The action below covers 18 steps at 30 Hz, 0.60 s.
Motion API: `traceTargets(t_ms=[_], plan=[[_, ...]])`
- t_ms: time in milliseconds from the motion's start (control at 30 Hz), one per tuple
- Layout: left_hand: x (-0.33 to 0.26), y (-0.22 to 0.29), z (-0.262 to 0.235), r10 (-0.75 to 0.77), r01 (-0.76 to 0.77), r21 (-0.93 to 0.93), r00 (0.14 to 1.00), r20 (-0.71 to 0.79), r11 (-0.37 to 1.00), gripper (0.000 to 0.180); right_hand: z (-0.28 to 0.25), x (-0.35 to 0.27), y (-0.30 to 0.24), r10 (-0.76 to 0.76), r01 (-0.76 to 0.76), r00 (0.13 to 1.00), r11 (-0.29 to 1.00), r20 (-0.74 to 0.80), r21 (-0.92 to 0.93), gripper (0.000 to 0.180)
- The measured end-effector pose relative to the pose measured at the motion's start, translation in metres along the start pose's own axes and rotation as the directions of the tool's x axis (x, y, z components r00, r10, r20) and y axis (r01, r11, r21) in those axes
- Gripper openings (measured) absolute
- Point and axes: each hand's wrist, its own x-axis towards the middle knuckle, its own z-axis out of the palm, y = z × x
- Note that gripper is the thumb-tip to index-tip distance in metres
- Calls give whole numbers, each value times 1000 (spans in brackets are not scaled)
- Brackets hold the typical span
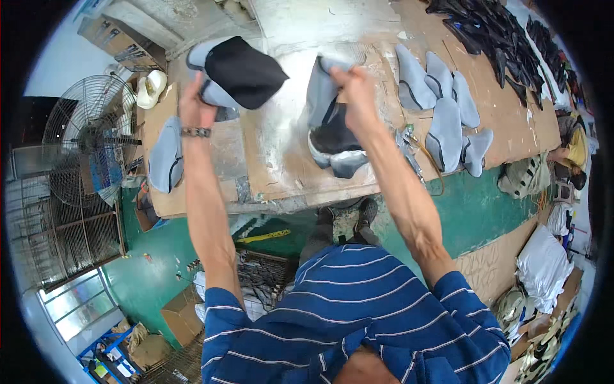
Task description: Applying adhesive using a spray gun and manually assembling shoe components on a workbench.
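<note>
Over the worktop (217,150), your left hand (197,105) and right hand (355,89) each grip grey-black liners (243,73); its grey pieces (444,131) seem finished, black pile (492,38) pending.

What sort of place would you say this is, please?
Probably a footwear workshop: grey foot-shaped pieces and a heap of black pieces lie on a cardboard-covered table, with a large caged fan beside it.
</note>
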Motion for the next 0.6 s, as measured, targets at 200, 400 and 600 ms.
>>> traceTargets(t_ms=[200, 400, 600], plan=[[32, 35, -12, -6, 3, 49, 998, 66, 999, 29, 17, 33, -78, -199, 199, 980, 977, 19, -74, 15], [20, -7, 57, -43, -8, 333, 989, 144, 943, 40, 12, 54, -31, -102, 96, 995, 977, -19, -191, 10], [0, -84, 107, -142, -159, 856, 956, 258, 491, 65, 6, 39, 29, 118, -126, 991, 984, -67, -128, 17]])
